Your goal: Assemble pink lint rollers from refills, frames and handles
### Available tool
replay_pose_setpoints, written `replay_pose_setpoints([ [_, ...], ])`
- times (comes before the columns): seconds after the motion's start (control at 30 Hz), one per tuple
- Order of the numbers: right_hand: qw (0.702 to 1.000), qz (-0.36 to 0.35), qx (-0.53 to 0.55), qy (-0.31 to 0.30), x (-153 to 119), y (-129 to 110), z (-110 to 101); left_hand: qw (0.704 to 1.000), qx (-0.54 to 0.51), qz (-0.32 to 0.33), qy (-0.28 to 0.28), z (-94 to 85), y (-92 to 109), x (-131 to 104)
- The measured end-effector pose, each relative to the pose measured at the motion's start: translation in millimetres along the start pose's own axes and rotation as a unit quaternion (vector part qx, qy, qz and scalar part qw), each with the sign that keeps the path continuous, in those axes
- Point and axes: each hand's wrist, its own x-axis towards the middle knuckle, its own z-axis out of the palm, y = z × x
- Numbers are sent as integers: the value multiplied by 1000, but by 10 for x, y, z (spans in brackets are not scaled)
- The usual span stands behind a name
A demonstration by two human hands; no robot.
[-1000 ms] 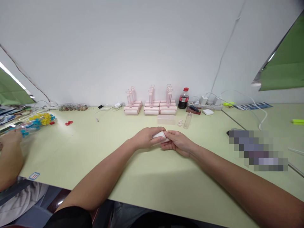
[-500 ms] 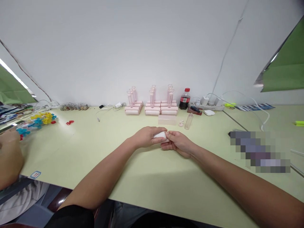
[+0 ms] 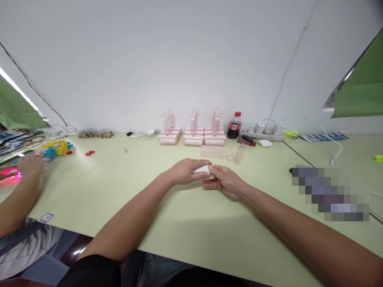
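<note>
A small white block-like piece with a pinkish edge [image 3: 202, 170] is held low over the table, its shape partly hidden by fingers. My left hand [image 3: 184, 171] is closed around it from the left, thumb in front. At its right end, my right hand [image 3: 224, 178] pinches it between thumb and fingers. Just beyond the hands lies a pale pink translucent rectangular case [image 3: 212, 152]. Beside that are a small pink part [image 3: 229, 156] and a clear pinkish tube [image 3: 239, 154], which seems to stand tilted.
Pink boxes [image 3: 194, 139] with heart-topped tubes [image 3: 193, 124] line the wall. A cola bottle [image 3: 234, 126] and a power strip [image 3: 269, 136] stand right of them. Another person's hand [image 3: 30, 167] works at left near colourful plastic pieces [image 3: 60, 148]. A pixelated object [image 3: 329, 195] lies right.
Both my hands keep nearly the same grip on the white piece. The other person's hand has moved right and away, and a glowing pink light now shows beneath it. The view has shifted slightly.
</note>
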Motion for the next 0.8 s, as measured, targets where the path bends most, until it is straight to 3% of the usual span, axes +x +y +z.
replay_pose_setpoints([
  [0.23,997,-33,-60,46,25,58,14,997,80,-13,-17,60,-57,10],
  [0.37,989,-101,-96,51,38,75,-11,992,128,-7,10,138,-122,25],
  [0.57,960,-202,-182,72,62,111,-77,990,135,-4,33,217,-187,16],
  [0.8,948,-232,-202,78,53,121,-50,990,137,-34,26,230,-166,47],
])
